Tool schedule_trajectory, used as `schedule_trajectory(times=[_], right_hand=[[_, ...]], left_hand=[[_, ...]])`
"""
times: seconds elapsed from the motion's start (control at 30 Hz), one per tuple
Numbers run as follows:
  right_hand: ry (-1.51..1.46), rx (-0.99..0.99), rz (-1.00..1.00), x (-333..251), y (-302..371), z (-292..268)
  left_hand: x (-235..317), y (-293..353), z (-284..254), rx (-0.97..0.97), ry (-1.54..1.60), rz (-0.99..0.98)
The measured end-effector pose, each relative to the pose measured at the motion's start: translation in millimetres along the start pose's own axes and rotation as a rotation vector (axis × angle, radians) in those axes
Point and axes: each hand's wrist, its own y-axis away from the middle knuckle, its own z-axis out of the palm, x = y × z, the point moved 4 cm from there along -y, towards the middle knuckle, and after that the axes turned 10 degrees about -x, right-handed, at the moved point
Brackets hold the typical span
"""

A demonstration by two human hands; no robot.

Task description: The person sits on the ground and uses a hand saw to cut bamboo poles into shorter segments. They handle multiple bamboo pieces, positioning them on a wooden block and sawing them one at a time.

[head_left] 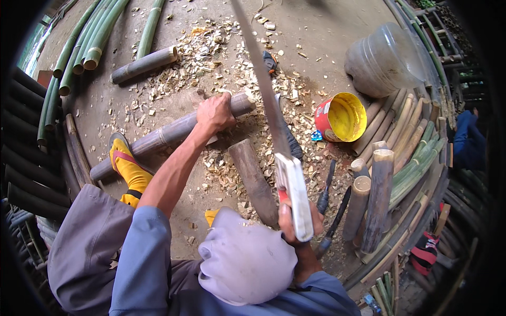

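A dark bamboo pole (167, 131) lies slanting across the ground, its pale cut end to the right. Close to that end, my left hand (215, 111) is closed around it from above. My foot in a yellow sock and sandal (129, 167) is against the pole's left part. At the right, my right hand (286, 221) is shut on the white handle of a handsaw (296, 197). Its long blade points up and away, to the right of the pole's end and apart from it. A short, thick piece of wood (254, 181) lies between my hands.
Wood chips (190, 66) cover the ground. A red can with yellow inside (342, 117) and a clear plastic jug (385, 60) stand right. Dark-handled blades (337, 216) lie beside upright bamboo pieces (378, 195). Green poles (103, 37) are at far left; an orange-black tool (270, 62) lies farther off.
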Motion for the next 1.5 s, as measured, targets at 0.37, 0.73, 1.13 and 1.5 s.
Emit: schedule_trajectory(times=[0.37, 0.73, 1.13, 1.5], right_hand=[[-0.255, 0.047, 0.169, 36.7, 52.0, 0.2], [-0.323, -0.09, 0.233, 49.5, 77.0, 28.8], [-0.11, -0.2, 0.172, 32.7, 73.3, 26.0], [-0.538, 0.043, 0.275, 52.1, -46.2, 74.7]], left_hand=[[-105.1, 110.3, -9.7, 0.08, 0.033, -0.119], [-132.3, 82.8, -13.1, -0.111, 0.099, 0.007], [-138.9, 80.1, -14.3, -0.091, 0.117, 0.036], [-129.0, 74.9, -7.8, 0.01, -0.023, 0.038]])
